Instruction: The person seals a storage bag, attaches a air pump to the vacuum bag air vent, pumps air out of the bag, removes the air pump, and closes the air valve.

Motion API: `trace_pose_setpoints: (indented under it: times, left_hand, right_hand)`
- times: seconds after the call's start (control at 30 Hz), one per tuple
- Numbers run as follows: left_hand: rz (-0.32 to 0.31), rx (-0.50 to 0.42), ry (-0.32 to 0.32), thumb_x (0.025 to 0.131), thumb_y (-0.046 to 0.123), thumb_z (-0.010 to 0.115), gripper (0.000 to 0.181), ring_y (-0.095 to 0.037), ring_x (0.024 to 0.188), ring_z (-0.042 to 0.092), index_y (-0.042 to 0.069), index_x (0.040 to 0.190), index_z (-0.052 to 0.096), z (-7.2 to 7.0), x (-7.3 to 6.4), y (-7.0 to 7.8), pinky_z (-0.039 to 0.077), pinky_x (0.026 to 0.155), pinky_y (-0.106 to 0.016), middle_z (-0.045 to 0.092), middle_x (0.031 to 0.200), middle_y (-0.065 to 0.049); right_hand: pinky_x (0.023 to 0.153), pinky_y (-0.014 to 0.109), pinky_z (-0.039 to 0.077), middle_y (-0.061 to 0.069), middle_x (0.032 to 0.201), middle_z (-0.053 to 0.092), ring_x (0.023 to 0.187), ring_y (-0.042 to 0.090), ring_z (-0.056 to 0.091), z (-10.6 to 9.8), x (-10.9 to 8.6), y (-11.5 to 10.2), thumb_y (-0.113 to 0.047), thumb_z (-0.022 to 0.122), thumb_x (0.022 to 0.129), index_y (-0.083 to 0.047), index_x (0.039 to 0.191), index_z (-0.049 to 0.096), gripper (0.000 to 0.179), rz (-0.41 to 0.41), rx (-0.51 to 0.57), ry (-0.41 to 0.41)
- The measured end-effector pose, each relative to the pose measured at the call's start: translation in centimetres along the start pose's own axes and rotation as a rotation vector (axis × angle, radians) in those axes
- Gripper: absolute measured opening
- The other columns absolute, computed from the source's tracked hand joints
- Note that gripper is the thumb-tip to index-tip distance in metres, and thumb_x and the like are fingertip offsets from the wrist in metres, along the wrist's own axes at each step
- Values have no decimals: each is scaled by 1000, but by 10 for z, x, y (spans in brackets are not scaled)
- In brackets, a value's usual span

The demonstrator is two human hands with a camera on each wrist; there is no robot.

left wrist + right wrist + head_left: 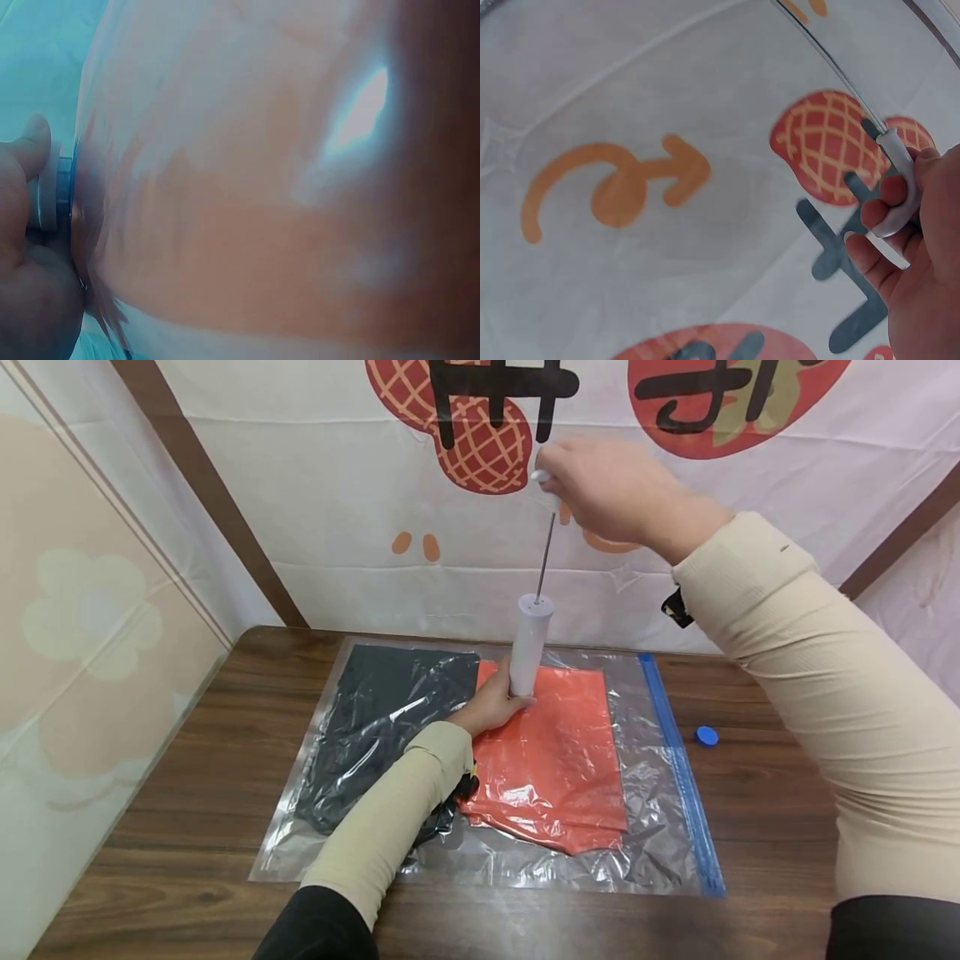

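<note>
A white hand air pump stands nearly upright over a clear plastic storage bag on the table. My left hand holds the pump's lower end, its thumb beside a blue valve ring on the bag in the left wrist view. High above, my right hand grips the pump's white handle, with the thin metal rod drawn far out of the barrel. Inside the bag lie a folded red-orange item and a folded black item.
A blue zip strip runs along the bag's right edge. To its right a small round blue cap lies on the dark wooden table. A printed white cloth hangs behind the table.
</note>
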State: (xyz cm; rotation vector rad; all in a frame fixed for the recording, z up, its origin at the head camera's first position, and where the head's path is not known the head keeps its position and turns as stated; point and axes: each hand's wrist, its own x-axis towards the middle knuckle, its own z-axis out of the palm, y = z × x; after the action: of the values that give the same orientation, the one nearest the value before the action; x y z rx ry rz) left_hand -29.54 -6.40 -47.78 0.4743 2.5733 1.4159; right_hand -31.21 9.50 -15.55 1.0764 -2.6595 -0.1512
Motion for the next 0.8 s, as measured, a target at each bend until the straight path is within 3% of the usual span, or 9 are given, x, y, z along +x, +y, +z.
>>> trace_pose_setpoints:
  times: [0.23, 0.5, 0.63, 0.8]
  left_hand:
    - [-5, 3, -8, 97, 18, 72, 80, -31, 137, 45, 7, 155, 18, 0, 1, 0, 34, 117, -48, 43, 147, -16]
    - [-11, -9, -6, 97, 17, 72, 79, -31, 138, 45, 7, 155, 18, 0, 1, -1, 34, 117, -48, 43, 148, -17]
    - [-2, -13, -13, 97, 17, 72, 79, -31, 137, 45, 7, 154, 18, 0, 1, -1, 34, 117, -48, 43, 147, -17]
    - [-2, -23, -16, 97, 17, 72, 79, -31, 137, 45, 8, 154, 18, 1, 0, 0, 34, 117, -49, 43, 148, -16]
  right_hand:
    - [92, 53, 50, 21, 109, 58, 101, 38, 51, -18, -2, 3, -18, 44, 110, 2, 123, 53, 26, 23, -32, 103]
    - [93, 52, 47, 22, 109, 58, 105, 38, 50, -23, -4, 4, -19, 40, 111, 4, 122, 56, 29, 14, -35, 246]
    - [94, 52, 48, 22, 109, 58, 105, 38, 50, -21, -4, 3, -19, 41, 111, 4, 122, 56, 29, 21, -25, 245]
    - [97, 52, 49, 20, 106, 58, 102, 38, 52, -11, -2, -1, -18, 44, 110, 4, 121, 55, 27, 15, -10, 124]
